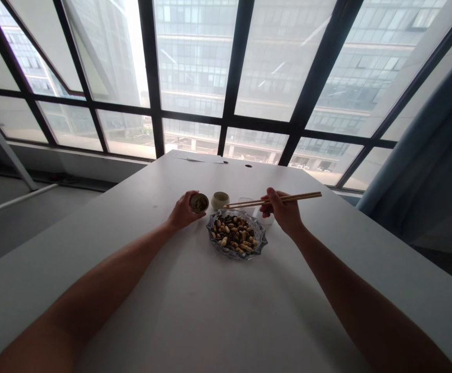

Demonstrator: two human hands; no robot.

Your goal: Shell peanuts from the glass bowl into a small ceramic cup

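Observation:
My left hand (182, 211) is wrapped round a small cup (199, 202), tilted so its mouth faces me; some small dark pieces show inside. In my right hand (283, 210) is a pair of chopsticks (299, 197), their tips pointing left over the far side of a glass bowl (262, 241). The bowl has a jagged rim and holds a mix of peanuts (235, 231) and dark seeds. Just right of the held cup stands a second small, pale cup (220, 200). A clear glass (246, 201) is partly hidden behind the chopsticks, and another clear glass (266, 217) is under my right hand.
All this stands on a long white table (163, 300). At its far end lie sheets of paper (198, 157), near dark round holes. Large windows (194, 67) rise beyond the table. A blue curtain (423, 150) hangs at the right, and a white metal frame (14, 158) stands at the left.

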